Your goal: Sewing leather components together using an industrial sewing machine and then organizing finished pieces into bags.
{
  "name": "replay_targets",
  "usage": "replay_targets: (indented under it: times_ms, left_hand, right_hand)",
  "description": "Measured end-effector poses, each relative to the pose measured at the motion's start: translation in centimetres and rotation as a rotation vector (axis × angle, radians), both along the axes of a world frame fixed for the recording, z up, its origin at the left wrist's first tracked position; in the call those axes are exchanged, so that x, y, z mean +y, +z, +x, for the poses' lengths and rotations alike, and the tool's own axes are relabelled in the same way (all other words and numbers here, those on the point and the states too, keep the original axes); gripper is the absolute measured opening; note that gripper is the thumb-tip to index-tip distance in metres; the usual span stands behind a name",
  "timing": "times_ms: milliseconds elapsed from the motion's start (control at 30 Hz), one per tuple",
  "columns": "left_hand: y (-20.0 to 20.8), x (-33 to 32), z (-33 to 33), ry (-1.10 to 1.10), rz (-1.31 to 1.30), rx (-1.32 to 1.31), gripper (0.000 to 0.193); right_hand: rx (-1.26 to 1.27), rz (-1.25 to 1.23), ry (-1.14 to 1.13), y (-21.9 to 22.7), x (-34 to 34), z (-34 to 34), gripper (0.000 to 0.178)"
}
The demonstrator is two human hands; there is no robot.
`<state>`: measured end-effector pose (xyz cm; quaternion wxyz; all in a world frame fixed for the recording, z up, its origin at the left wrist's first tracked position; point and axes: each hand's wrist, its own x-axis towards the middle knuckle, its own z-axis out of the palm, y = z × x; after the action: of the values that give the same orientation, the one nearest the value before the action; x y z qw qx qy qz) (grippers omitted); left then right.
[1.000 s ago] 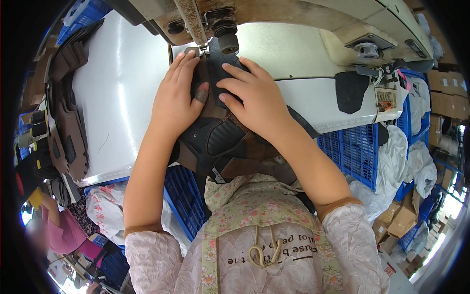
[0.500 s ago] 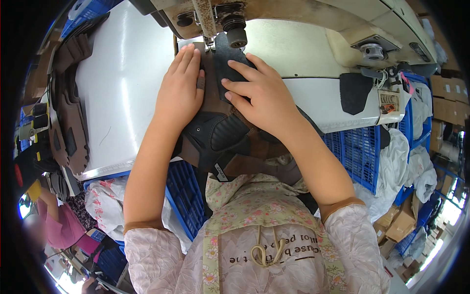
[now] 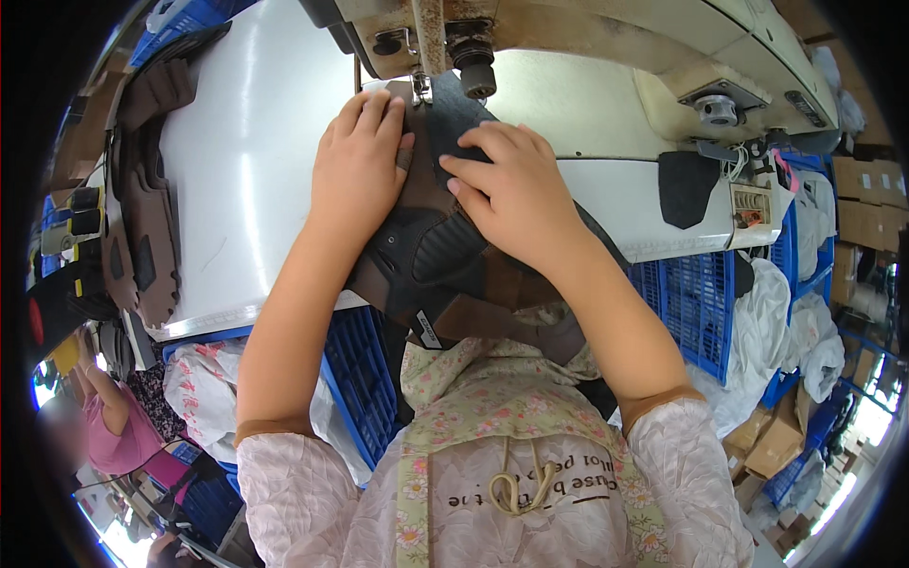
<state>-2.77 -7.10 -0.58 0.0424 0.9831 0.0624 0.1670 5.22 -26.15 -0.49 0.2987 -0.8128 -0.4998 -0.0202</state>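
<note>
A brown and black leather shoe upper with a ribbed padded panel and a small white label lies at the table's front edge, partly over my lap. Its far end, with a flat black panel, reaches the presser foot of a sewing machine. My left hand rests palm down along its left edge, fingers stretched toward the presser foot. On the black panel's right side sits my right hand, its fingers bent but apart, tips touching the leather. Whatever lies beneath both palms is hidden.
Brown cut pieces are stacked along the table's left edge. A loose black piece lies to the right. Blue crates and white bags stand below the table. A person in pink is at the far left.
The view has shifted slightly, so the machine sits a little further right and lower. My right fingers have bent and drawn in on the black panel. My left hand still lies beside the presser foot.
</note>
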Motion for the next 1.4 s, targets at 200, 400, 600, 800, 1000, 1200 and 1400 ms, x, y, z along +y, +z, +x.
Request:
replay_targets:
  times_ms: [200, 400, 600, 800, 1000, 1200, 1400]
  left_hand:
    - [1.2, -1.5, -3.2, 0.045, -0.128, 0.115, 0.051]
    - [0.3, -1.5, -3.6, 0.05, -0.104, 0.156, 0.058]
    - [0.3, -1.2, -3.3, 0.034, -0.099, 0.093, 0.056]
    - [0.0, -0.2, -2.7, 0.003, -0.121, 0.068, 0.056]
    - [-0.2, 0.7, -1.8, -0.012, -0.128, 0.05, 0.054]
    - [-0.4, 1.3, -1.0, -0.018, -0.124, 0.017, 0.053]
    - [-0.9, 1.9, 0.1, -0.005, -0.109, -0.012, 0.052]
  right_hand:
    - [0.007, -0.013, 0.036, 0.7, -0.7, -0.8, 0.027]
    - [-0.023, -0.036, 0.045, 0.6, -0.7, -0.8, 0.03]
    - [-0.055, -0.05, 0.031, 0.7, -0.7, -0.7, 0.03]
    - [-0.042, -0.065, 0.026, 0.6, -0.1, -0.3, 0.031]
    - [-0.025, -0.072, 0.02, 0.6, 0.6, 0.5, 0.032]
    - [-0.064, -0.01, 0.039, 0.9, 1.5, 1.4, 0.03]
    - [-0.115, -0.017, 0.02, 0.8, 2.1, 1.9, 0.028]
